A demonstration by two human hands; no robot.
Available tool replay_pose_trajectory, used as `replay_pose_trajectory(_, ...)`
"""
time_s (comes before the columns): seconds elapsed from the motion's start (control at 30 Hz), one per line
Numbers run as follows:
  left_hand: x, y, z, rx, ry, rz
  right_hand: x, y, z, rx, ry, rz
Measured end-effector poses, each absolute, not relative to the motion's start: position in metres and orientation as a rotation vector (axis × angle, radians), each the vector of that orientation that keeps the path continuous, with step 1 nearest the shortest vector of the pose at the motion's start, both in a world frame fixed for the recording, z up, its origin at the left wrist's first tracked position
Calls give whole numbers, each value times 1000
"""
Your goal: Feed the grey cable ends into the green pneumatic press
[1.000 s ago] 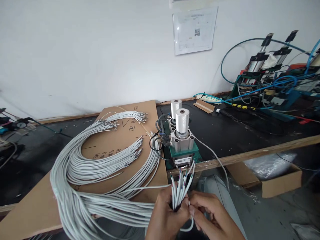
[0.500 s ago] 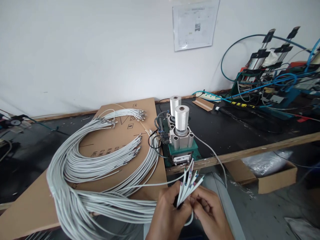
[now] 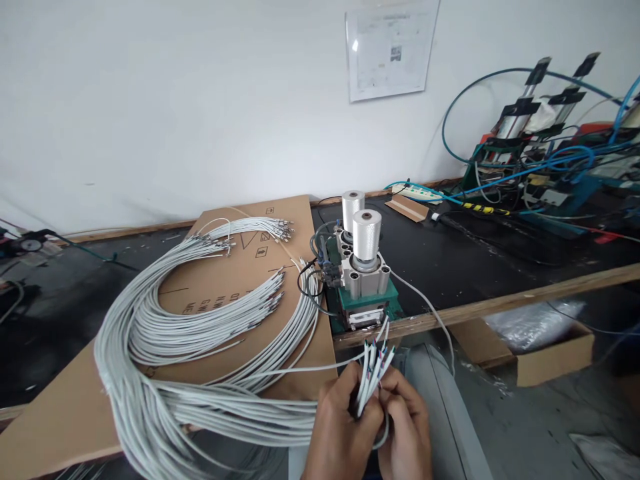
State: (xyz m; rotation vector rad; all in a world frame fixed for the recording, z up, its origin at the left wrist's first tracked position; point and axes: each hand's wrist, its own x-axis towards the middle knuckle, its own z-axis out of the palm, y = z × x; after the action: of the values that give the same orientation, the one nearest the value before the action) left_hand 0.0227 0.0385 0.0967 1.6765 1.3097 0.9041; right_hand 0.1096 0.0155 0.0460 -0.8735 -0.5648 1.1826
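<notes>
My left hand (image 3: 341, 427) is closed around a bunch of grey cable ends (image 3: 374, 370), which fan upward with coloured stripped tips. Pressed against it from the right, my right hand (image 3: 407, 427) pinches the same bunch with its fingers curled. The cable ends point toward the slot of a small green pneumatic press (image 3: 364, 283) with two silver cylinders at the table's front edge. The cables run left into a large looped bundle of grey cables (image 3: 165, 347) lying on a sheet of cardboard (image 3: 240, 260).
The black worktable (image 3: 475, 267) has a wooden front edge. More pneumatic machines with blue hoses (image 3: 545, 160) stand at the back right. A white power strip (image 3: 417, 193) lies near the wall. An open cardboard box (image 3: 545, 347) sits on the floor under the table.
My hands have drawn closer together and the fanned cable tips have gathered into a tighter, more upright bunch just below the press.
</notes>
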Motion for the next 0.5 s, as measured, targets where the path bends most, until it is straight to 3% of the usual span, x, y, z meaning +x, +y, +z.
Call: replay_pose_trajectory(0.5,24,37,93,1536,1288,1090,98,21,46,-918,-558,1119)
